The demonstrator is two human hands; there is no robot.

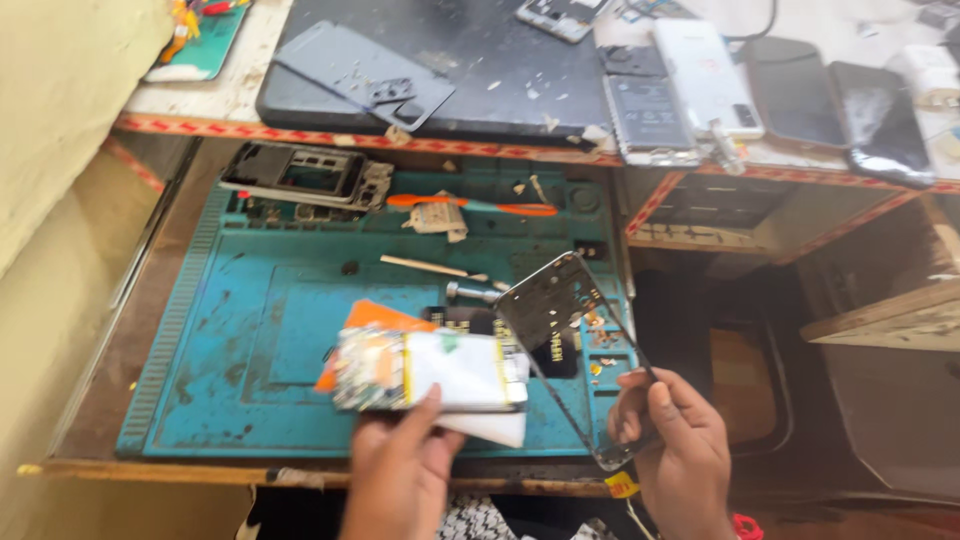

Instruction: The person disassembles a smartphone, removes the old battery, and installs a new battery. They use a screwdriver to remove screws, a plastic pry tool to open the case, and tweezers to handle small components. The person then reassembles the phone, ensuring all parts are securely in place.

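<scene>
My left hand (398, 470) holds an opened phone body (430, 370) with a white battery and bare circuit board showing, thumb pressed on its near edge, just above the teal work mat (250, 330). A white sheet and an orange card lie under it. My right hand (672, 445) grips the lower end of a thin dark phone frame (562, 330), lifted and tilted up over the mat's right edge.
On the mat lie another dark phone frame (305, 175), an orange-handled tool (470, 205), a thin stick (425, 266) and a small metal tool (470, 292). The shelf above carries a dark panel (360, 75) and several phones (700, 75). A wooden edge (885, 320) juts at right.
</scene>
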